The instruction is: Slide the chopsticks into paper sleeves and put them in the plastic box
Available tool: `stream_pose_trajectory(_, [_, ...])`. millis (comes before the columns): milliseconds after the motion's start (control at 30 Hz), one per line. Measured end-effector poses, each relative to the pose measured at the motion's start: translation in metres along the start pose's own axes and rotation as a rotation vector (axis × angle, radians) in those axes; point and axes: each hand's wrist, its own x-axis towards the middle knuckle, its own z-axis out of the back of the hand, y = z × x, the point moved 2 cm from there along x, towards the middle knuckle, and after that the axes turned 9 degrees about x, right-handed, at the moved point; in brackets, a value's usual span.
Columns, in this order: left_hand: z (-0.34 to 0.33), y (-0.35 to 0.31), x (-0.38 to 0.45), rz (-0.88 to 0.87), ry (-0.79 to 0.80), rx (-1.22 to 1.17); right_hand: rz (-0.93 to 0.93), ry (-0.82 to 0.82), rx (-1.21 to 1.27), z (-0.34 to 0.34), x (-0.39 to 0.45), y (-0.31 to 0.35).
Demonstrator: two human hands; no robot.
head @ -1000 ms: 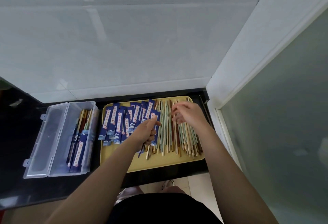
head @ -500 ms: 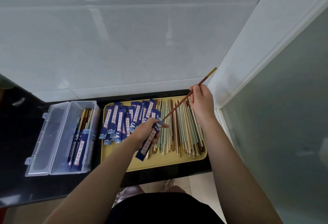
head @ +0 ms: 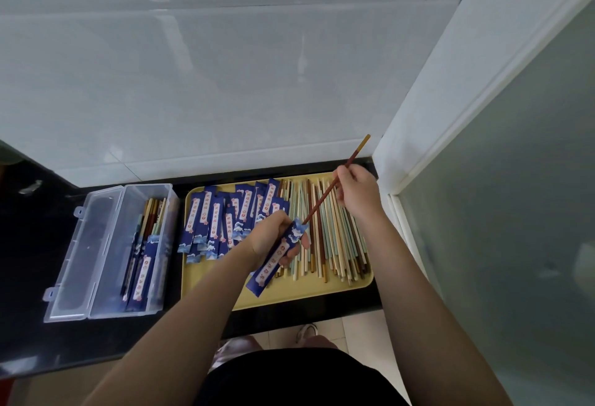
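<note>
One brown chopstick [head: 325, 194] bridges your two hands above the yellow tray [head: 289, 296] in the head view. Your right hand [head: 357, 193] pinches its upper shaft, fingers curled round it, the pale butt end pointing toward the worktop's far right corner. Your left hand [head: 273, 238] grips a blue paper sleeve [head: 277, 259], fingers wrapped round its upper half; the chopstick's tip sits at the sleeve's mouth, though whether it has entered you cannot tell from here. The stick looks light, rigid and smooth, so a grip near its middle should steer it best; the sleeve is thin printed paper, flat and easily creased, and probably wants a loose hold near its opening. Loose chopsticks [head: 335, 238] in pale, green and brown tones lie side by side along the tray's right half, with more blue sleeves [head: 225, 215] fanned across its far left corner. The clear plastic box [head: 106, 277], lid open, stands at the tray's left edge, holding several sleeved chopsticks.
</note>
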Motion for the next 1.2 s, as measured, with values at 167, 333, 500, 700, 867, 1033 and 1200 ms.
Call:
stream_pose_trajectory(167, [-0.005,-0.010,0.002,0.005,-0.080,0.017,-0.052,0.103,-0.040,-0.017,-0.013,-0.007])
stream_pose_trajectory(333, [-0.004,-0.014,0.003,-0.012,-0.224,0.053,-0.046,0.270,-0.166,-0.025,-0.021,-0.009])
stream_pose_trajectory(500, [0.002,-0.006,0.002,0.026,-0.283,0.113,-0.063,0.304,-0.218,-0.025,-0.016,-0.014])
stream_pose_trajectory(700, [0.013,0.003,0.001,0.131,-0.446,0.030,-0.204,0.176,-0.435,-0.027,-0.010,-0.059])
stream_pose_trajectory(867, [0.018,0.019,-0.003,0.206,-0.513,0.014,-0.293,0.274,-0.825,-0.042,-0.023,-0.113])
stream_pose_trajectory(1033, [0.017,0.028,0.002,0.212,-0.539,-0.023,-0.283,0.188,-0.826,-0.055,-0.030,-0.121])
stream_pose_trajectory(1200, [0.012,0.025,0.003,0.201,-0.514,-0.120,-0.288,0.150,-0.826,-0.053,-0.029,-0.124])
